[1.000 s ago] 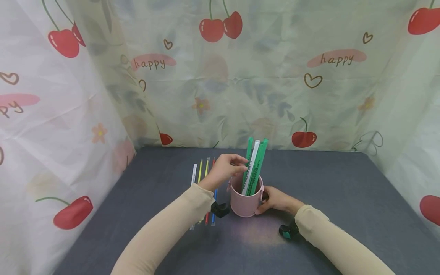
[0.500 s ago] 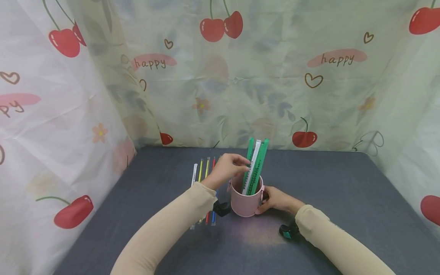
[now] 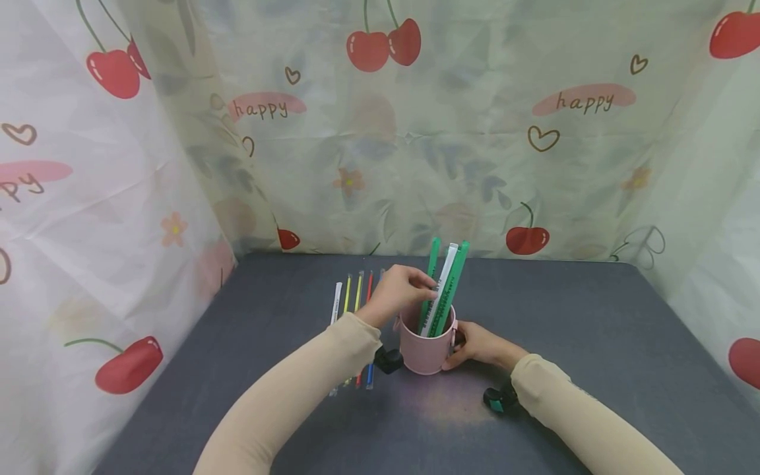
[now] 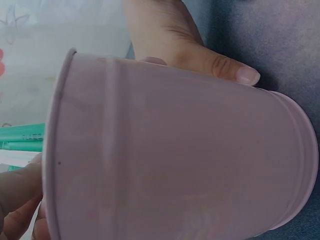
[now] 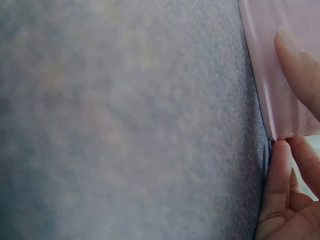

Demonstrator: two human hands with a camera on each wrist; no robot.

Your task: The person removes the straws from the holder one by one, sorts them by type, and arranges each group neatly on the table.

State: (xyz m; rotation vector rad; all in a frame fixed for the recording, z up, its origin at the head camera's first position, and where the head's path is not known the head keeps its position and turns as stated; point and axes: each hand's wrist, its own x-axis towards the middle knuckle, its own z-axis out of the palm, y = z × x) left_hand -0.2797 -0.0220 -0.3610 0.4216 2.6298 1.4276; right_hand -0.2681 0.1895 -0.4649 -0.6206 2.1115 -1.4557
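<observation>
A pink bucket-like cup [image 3: 424, 356] with small side handles stands upright on the dark table. Slim wrapped straws rise from it: green straws [image 3: 458, 270] and a white straw [image 3: 450, 258]. Over the left rim, my left hand [image 3: 396, 289] pinches the white straw, its fingertips just above the cup's mouth. The cup's near wall [image 4: 185, 150] fills the left wrist view and hides the straws' lower ends. At the cup's lower right, my right hand [image 3: 479, 346] grips it, thumb [image 5: 297, 70] against the wall and fingers on the far side.
Left of the cup, beneath my left forearm, lies a row of thin straws: a white straw [image 3: 336, 300], yellow straws [image 3: 348, 293], a red straw [image 3: 370, 285] and a blue straw [image 3: 370, 376]. A cherry-printed curtain [image 3: 392, 165] stands behind the table [image 3: 564, 310].
My left hand has moved slightly right, and the white straw's top has tilted right with it, toward the green straws. My right hand and the cup have stayed in place.
</observation>
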